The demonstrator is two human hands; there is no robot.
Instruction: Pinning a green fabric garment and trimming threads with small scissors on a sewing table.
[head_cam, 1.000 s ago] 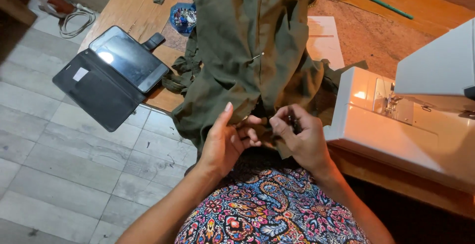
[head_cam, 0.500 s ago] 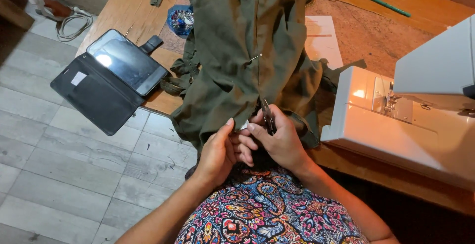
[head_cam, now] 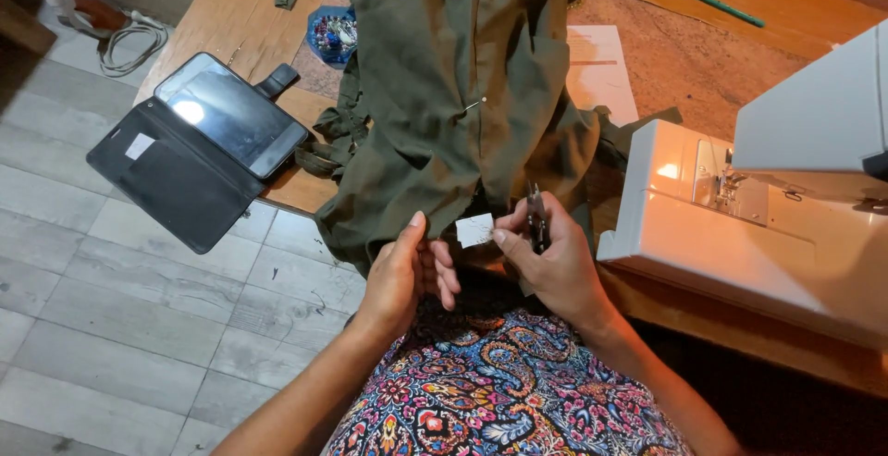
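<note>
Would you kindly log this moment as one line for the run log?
left hand: on olive garment hem | right hand: small metal tool, pinching white tag | right: white sewing machine | left: phone in black case

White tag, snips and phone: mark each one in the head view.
white tag (head_cam: pixel 474 230), head view, middle of its face.
snips (head_cam: pixel 536 218), head view, the dark metal held in the right hand (head_cam: pixel 555 266).
phone (head_cam: pixel 231 114), head view, centre of its dark screen.
</note>
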